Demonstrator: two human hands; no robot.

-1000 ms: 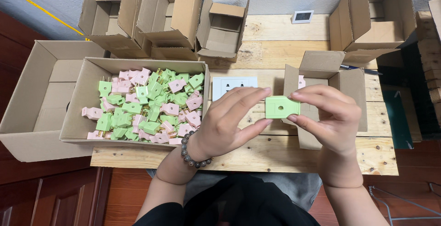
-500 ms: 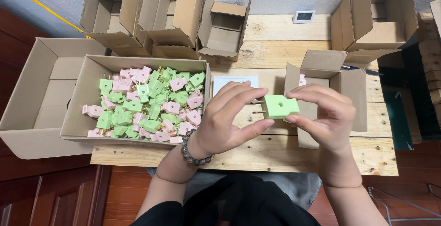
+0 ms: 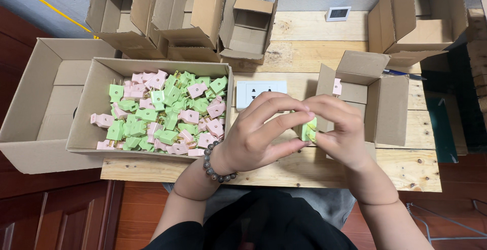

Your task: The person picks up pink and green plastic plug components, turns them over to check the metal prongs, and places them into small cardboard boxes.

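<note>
Fingers [image 3: 284, 120] of the left hand [image 3: 253, 138] and right hand [image 3: 340, 133] pinch a green plug [image 3: 308, 129], seemingly edge-on, above the counter [image 3: 304, 166].

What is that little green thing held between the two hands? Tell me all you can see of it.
The small light-green plastic plug piece is mostly hidden by fingers; only a pale green sliver shows. The left hand and right hand pinch it together above the wooden table, in front of an open cardboard box.

Seven cardboard boxes [image 3: 50, 97], one white socket plate [image 3: 261, 91], one small display [image 3: 338, 13].
</note>
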